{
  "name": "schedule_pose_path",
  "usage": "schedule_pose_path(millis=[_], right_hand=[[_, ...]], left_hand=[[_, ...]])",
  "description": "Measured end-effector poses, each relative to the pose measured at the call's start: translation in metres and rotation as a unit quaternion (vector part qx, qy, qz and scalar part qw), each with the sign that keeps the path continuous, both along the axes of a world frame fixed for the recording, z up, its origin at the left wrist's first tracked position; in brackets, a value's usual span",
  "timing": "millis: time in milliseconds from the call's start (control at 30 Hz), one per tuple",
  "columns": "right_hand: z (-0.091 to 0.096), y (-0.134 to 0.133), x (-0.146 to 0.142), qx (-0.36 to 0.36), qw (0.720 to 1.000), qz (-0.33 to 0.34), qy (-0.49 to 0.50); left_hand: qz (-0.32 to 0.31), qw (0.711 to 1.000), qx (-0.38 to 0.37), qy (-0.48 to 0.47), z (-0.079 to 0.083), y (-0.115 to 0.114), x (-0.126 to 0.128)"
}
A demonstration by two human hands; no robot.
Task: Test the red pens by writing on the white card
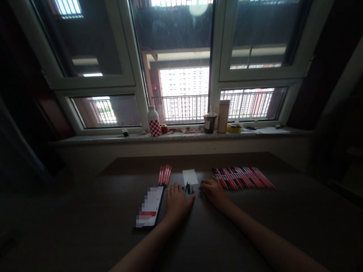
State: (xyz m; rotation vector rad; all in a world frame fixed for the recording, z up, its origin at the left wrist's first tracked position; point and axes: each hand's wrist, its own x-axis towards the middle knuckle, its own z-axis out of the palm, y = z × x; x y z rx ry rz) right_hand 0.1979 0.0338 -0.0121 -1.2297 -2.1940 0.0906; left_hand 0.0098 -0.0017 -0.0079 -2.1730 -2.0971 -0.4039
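Fingers of your left hand (177,202) apart on dark-brown counter (215,241), beside small slender black-and-clear parts (189,188); your right hand's (214,192), can't tell.

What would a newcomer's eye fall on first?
Probably the bright window behind the dark table, with a red-and-white checked bottle on its sill. Next, a row of red and black pens stretches rightward from beside the right hand, and a phone lies beside the left hand.
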Motion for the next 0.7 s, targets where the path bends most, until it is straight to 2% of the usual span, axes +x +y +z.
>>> schedule_pose_path(millis=[400,700], right_hand=[[-0.0016,0.0007,-0.0012,0.009,1.0,0.021,0.0],[0.0034,-0.0049,-0.0008,0.023,1.0,-0.008,-0.003]], left_hand=[[0.004,1.0,-0.005,0.013,-0.0013,0.0022,-0.0012],[0.005,1.0,0.002,0.009,-0.002,0.0028,-0.0015]])
